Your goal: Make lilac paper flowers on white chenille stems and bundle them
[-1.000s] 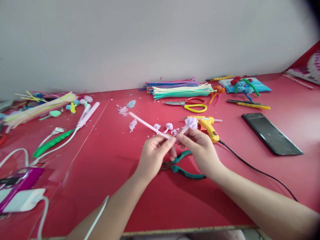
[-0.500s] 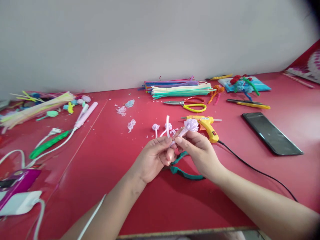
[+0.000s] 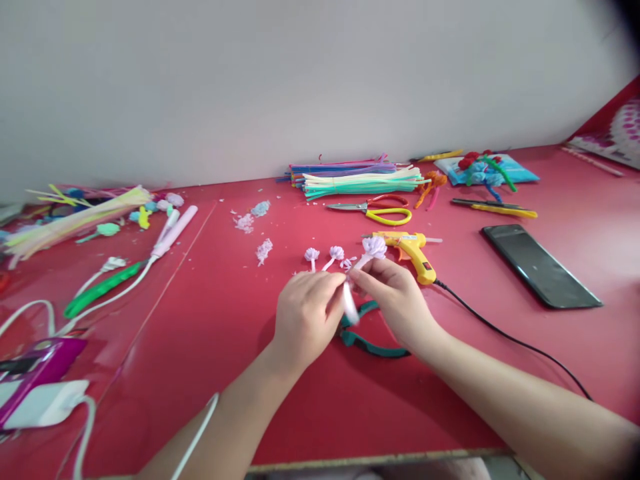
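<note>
My right hand (image 3: 395,287) pinches the stem of a lilac fuzzy flower (image 3: 374,248), its head tilted up to the right. My left hand (image 3: 307,310) has its back turned up and its fingers closed on a pale pipe cleaner (image 3: 351,305), whose blurred free end hangs down between the hands. Both hands meet at the stem. Just beyond them, a lilac flower (image 3: 311,255) and a second one (image 3: 337,253) lie on the red table (image 3: 210,347). Teal-handled pliers (image 3: 375,348) are partly hidden under my hands.
A yellow glue gun (image 3: 415,253) with a black cord lies right of the flower, near a phone (image 3: 543,267). Behind are scissors (image 3: 385,210) and pipe cleaner bundles (image 3: 360,181). A pink-handled tool (image 3: 175,230) and white cables are at left.
My left hand has turned over so its back faces up. The pale strip's free end has swung from pointing up to hanging down. The flower has shifted slightly left.
</note>
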The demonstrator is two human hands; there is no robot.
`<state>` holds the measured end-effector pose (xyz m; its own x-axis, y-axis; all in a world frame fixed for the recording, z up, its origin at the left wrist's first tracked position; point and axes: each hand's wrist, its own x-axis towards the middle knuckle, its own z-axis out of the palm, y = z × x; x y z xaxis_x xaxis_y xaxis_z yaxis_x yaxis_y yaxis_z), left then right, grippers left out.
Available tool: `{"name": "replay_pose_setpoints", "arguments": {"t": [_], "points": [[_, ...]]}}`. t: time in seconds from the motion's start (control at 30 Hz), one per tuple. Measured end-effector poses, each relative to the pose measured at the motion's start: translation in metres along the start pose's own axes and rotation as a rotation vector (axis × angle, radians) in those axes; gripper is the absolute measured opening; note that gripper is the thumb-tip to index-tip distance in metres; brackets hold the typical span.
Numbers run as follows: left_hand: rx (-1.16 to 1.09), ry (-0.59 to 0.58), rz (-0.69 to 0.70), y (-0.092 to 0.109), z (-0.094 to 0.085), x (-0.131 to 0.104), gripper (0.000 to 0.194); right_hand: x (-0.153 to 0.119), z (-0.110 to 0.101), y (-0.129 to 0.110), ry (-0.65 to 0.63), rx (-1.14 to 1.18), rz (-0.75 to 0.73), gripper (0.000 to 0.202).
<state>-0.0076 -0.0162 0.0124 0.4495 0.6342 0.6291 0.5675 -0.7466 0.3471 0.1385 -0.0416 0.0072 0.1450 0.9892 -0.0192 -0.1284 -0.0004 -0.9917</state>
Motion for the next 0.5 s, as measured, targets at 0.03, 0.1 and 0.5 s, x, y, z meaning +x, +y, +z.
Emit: {"name": "replay_pose_setpoints", "arguments": {"t": [0.03, 0.1, 0.5], "points": [[-0.068, -0.024, -0.075, 0.0016, -0.0015, 0.0006, 0.010, -0.0003, -0.0001, -0.0008, -0.017, 0.002, -0.018, 0.015], [-0.283, -0.083, -0.290, 0.0053, -0.0053, 0.0026, 0.009, -0.0009, 0.0000, -0.0032, -0.057, 0.017, -0.056, 0.014], [-1.561, -0.350, -1.040, -0.0008, -0.0029, 0.0076, 0.026, -0.0077, 0.0005, -0.0088, -0.261, 0.234, -0.025, 0.014]]}}
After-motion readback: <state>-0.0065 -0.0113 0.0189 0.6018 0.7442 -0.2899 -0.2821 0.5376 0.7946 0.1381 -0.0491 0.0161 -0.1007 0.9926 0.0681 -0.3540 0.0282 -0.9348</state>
